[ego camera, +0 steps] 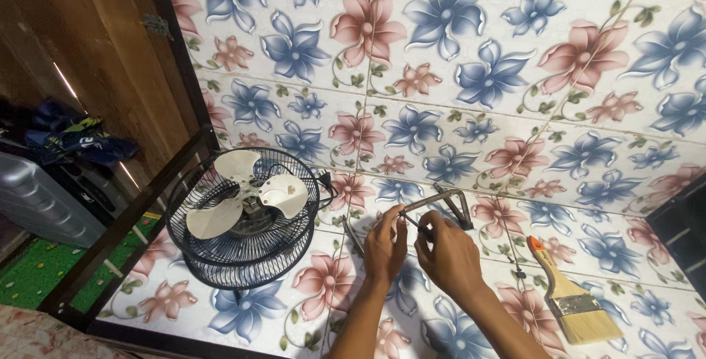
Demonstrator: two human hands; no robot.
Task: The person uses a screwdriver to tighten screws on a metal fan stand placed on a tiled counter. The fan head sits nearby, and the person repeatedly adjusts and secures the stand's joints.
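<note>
My left hand (384, 245) and my right hand (446, 254) meet over a flower-patterned tiled floor, both closed on a bent metal bracket (447, 202) with a grey frame. The left fingers pinch its near end. The right fingers press a thin dark rod-like piece (416, 224) against it; what that piece is I cannot tell. A small electric fan (243, 216) with a black wire cage and white blades lies face up to the left of my hands.
A paintbrush (571, 294) with an orange-tipped wooden handle lies at the right. A thin dark metal strip (352, 235) rests between fan and hands. A black door frame (125, 219), green mat (40, 271) and grey case (37, 201) are at the left.
</note>
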